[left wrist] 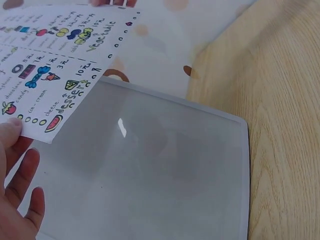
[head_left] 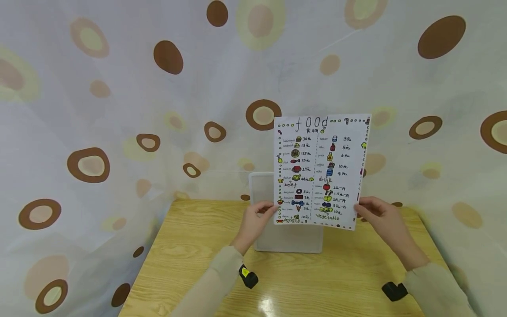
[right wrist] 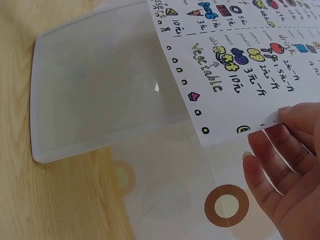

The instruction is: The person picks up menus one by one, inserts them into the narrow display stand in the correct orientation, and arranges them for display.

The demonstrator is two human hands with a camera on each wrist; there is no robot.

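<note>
From the head view, one hand-drawn menu sheet is standing upright above the wooden counter, and two hands are holding it: the left hand is pinching the sheet's lower left corner and the right hand is pinching its lower right edge. The sheet is reading "food" across the top, with "beef", "drink", "dessert" and "vegetable" lower down, beside rows of small coloured pictures and prices such as 30, 13 and 125. One translucent plastic tray is lying flat on the counter just behind and below the sheet — a dotted curtain is hanging all round. From the left wrist view, the left hand's fingers are showing at the corner of the menu sheet, the thumb pressing on its face, and "dessert", "cheese", "ice-cream" and "vegetable" are reading clearly above the one tray. From the right wrist view, the right hand's fingers are clamping the sheet's edge — "vegetable" is showing upside down, over the tray.
</note>
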